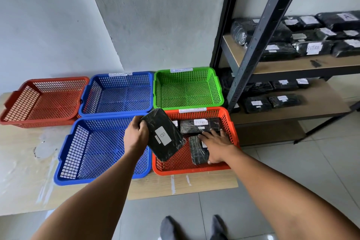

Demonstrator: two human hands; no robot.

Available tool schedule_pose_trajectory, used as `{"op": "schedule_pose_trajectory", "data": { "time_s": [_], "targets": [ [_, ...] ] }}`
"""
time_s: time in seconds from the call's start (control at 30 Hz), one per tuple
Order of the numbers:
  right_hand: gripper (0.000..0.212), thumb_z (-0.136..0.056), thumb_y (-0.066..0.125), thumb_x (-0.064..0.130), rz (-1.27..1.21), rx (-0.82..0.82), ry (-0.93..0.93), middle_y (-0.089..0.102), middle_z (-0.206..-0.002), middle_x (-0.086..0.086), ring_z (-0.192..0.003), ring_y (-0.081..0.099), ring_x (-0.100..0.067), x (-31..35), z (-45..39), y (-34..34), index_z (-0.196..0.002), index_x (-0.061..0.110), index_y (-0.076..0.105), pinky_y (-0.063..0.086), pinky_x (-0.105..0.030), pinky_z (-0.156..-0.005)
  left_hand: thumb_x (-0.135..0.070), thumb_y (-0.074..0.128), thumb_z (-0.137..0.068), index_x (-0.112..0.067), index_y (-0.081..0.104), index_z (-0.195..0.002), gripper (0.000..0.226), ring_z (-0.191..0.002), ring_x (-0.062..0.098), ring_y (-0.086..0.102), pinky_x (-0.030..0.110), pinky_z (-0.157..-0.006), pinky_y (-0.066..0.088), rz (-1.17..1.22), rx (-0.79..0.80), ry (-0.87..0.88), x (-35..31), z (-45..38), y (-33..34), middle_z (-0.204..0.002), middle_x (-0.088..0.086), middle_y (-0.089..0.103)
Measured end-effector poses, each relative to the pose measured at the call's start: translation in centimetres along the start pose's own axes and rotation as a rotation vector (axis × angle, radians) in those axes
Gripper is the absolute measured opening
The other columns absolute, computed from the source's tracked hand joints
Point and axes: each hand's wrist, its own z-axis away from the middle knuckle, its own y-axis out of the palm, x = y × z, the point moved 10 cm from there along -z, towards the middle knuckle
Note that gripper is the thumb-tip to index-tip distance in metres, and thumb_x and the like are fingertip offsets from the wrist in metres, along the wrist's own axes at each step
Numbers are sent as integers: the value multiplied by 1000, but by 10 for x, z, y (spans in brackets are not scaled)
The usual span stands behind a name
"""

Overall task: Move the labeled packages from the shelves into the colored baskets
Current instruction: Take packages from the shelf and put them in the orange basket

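Observation:
My left hand [136, 132] grips a black wrapped package with a white label marked "B" [163, 135], held tilted above the gap between the near blue basket [66, 152] and the near orange basket [229, 122]. My right hand [214, 145] reaches into the orange basket with straight fingers resting on a small black package [196, 152]. Behind it in that basket lies another black package labeled "RETURN" [200, 124]. More labeled black packages [311, 35] lie on the shelves at the right.
A far blue basket [116, 93], a green basket [187, 87] and a dark red basket [44, 101] stand on a low board against the wall. The black metal shelf frame [259, 45] rises at the right. My socked feet [192, 228] are on the tiled floor.

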Motion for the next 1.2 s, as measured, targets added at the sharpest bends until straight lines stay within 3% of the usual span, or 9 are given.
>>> {"op": "schedule_pose_trajectory", "data": {
  "time_s": [0.13, 0.3, 0.37, 0.47, 0.57, 0.77, 0.87, 1.0, 1.2],
  "targets": [
    [96, -81, 73, 42, -179, -88, 16, 12, -166, 0, -153, 7, -26, -1, -8, -10, -158, 23, 18, 4, -53, -124, -38, 39, -85, -29, 64, -98, 29, -81, 16, 63, 38, -72, 50, -66, 80, 68, -11, -1, 11, -85, -7, 69],
    [57, -87, 68, 23, -408, -236, 26, 49, -142, -3, -134, 44, -28, 6, -36, -42, -141, 17, 49, 38, -44, -113, -40, 39, -82, -29, 66, -96, 33, -78, 19, 65, 41, -72, 55, -64, 104, 74, -13, -2, 16, -81, -6, 70],
    [47, -92, 65, 20, -409, -268, -26, 52, -137, -1, -130, 45, -24, 19, -47, -60, -137, 18, 54, 37, -41, -111, -39, 40, -81, -31, 66, -96, 31, -78, 17, 65, 39, -73, 55, -33, 73, 46, -11, -3, 9, -79, -7, 70],
    [48, -95, 62, 19, -322, -282, -120, 47, -142, -1, -136, 38, -25, 41, -66, -80, -142, 19, 50, 30, -42, -113, -38, 40, -81, -33, 67, -95, 31, -80, 17, 66, 42, -76, 56, -7, 9, 3, -5, -7, -7, -80, -6, 71],
    [48, -94, 64, 23, -182, -246, -186, 50, -137, -5, -131, 44, -28, 66, -82, -83, -139, 17, 50, 39, -43, -108, -36, 40, -82, -33, 66, -93, 29, -80, 19, 66, 44, -78, 56, -1, -40, -39, 3, -9, -20, -78, -4, 71],
    [52, -86, 53, -4, -81, -270, -147, 48, -134, -14, -121, 46, -32, 87, -105, -75, -136, 6, 44, 44, -44, -100, -38, 39, -82, -33, 66, -91, 28, -78, 20, 66, 46, -76, 57, -4, -68, -80, 12, -11, -25, -75, -5, 69],
    [39, -86, 47, -8, -72, -345, -136, 50, -126, -15, -113, 49, -30, 86, -102, -78, -123, 4, 51, 47, -41, -95, -39, 40, -82, -34, 66, -91, 28, -80, 18, 66, 47, -78, 56, -1, -63, -90, 13, -11, -22, -77, -4, 70],
    [25, -84, 60, 2, -102, -367, -157, 52, -118, -12, -108, 50, -29, 83, -108, -77, -109, 6, 58, 47, -40, -91, -40, 39, -81, -33, 66, -93, 30, -81, 16, 66, 44, -80, 56, -13, -19, -75, 9, -11, -14, -80, -6, 71],
    [44, -88, 71, 25, -316, -454, -207, 51, -123, -5, -107, 54, -23, 66, -99, -98, -125, 10, 53, 51, -32, -86, -38, 39, -82, -31, 67, -99, 34, -85, 16, 65, 41, -82, 54, -96, 73, -8, -3, -16, 1, -86, -7, 72]
  ]
}}
